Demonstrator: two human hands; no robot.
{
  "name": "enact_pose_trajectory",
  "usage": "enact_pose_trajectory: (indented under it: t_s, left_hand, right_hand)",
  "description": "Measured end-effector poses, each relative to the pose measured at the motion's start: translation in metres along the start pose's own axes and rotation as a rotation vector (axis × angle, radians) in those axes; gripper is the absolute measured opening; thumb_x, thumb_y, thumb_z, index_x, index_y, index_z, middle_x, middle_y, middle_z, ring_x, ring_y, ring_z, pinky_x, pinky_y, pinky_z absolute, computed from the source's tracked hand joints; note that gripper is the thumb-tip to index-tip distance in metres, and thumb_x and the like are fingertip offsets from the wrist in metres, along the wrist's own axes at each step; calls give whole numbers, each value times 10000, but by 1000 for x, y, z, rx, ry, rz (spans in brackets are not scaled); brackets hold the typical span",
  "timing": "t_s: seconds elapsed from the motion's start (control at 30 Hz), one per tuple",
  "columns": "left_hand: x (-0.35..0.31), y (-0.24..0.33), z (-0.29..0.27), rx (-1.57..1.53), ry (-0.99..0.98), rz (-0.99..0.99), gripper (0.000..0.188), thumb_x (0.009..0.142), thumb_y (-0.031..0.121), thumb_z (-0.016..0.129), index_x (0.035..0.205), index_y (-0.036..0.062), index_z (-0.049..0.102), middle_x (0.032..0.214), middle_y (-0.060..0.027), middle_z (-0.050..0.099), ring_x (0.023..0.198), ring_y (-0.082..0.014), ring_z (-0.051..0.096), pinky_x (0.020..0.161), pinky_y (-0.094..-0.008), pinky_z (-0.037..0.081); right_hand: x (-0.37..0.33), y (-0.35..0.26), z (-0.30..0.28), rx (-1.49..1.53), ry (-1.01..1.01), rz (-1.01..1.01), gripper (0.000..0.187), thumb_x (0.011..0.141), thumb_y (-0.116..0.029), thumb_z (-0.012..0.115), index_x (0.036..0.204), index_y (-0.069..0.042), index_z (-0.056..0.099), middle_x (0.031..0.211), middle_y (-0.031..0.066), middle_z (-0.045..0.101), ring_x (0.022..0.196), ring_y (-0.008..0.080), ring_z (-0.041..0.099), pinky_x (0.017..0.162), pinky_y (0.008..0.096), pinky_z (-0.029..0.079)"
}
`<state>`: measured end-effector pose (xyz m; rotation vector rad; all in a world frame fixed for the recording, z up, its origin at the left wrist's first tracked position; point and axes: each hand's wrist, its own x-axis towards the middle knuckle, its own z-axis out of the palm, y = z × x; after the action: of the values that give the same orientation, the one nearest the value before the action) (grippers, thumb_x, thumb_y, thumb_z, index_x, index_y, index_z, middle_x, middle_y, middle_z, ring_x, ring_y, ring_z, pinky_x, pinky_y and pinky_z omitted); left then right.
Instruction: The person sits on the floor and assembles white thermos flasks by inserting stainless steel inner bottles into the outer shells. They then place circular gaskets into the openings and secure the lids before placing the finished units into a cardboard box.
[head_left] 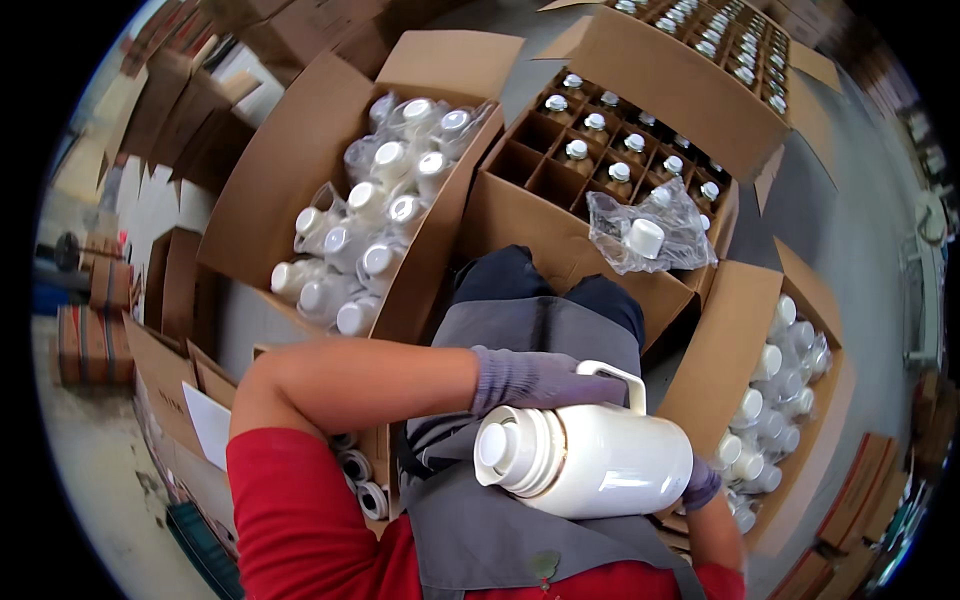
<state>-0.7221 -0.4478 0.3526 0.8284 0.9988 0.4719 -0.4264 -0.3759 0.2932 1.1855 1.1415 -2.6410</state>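
A glossy white vacuum jug (625, 465) lies on its side across my grey apron, its stopper end to the left and its base to the right. My left hand (545, 380), in a grey-purple knit glove, grips the jug along its upper side by the handle (635, 385). At the base end my right hand (702, 485), gloved alike, holds the jug; most of its fingers are hidden behind it. Ahead of my knees, a clear plastic bag (610, 225) with a white cap (645, 238) rests on a divided carton (530, 220).
An open carton (260, 190) at front left holds several bagged white jugs (365, 200). More bagged jugs (765, 430) fill a carton (715, 350) on the right. Silver-topped bottles (578, 150) stand in the divided carton's cells. White rings (372, 498) lie in a box by my left elbow.
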Motion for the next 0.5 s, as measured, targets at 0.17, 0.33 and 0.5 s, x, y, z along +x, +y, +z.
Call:
enact_pose_trajectory:
  t_s: [0.17, 0.33, 0.5]
  left_hand:
    - [-9, 25, 13, 239, 106, -59, 470, 924, 460, 583, 1163, 61, 652, 1031, -85, 690, 961, -184, 626, 896, -315, 473]
    - [-12, 13, -15, 551, 123, 434, 576, 869, 441, 666, 1300, 70, 572, 1239, -198, 575, 1128, -311, 575, 978, -397, 446]
    - [-7, -20, -31, 953, -45, 874, 736, 757, 514, 736, 1360, 141, 540, 1330, -306, 450, 1150, -492, 506, 968, -505, 437]
  right_hand:
    - [-19, 9, -7, 154, 106, 47, 341, 942, -170, 596, 1247, -19, 564, 1130, 78, 643, 1024, 162, 627, 929, 323, 508]
    - [-30, -37, -11, -658, 80, -487, 460, 761, -238, 783, 1152, -31, 658, 1089, 120, 693, 977, 250, 679, 909, 353, 516]
    - [4, -12, -6, -1460, 51, -627, 391, 747, -374, 749, 960, -58, 662, 769, 147, 658, 730, 345, 661, 665, 425, 535]
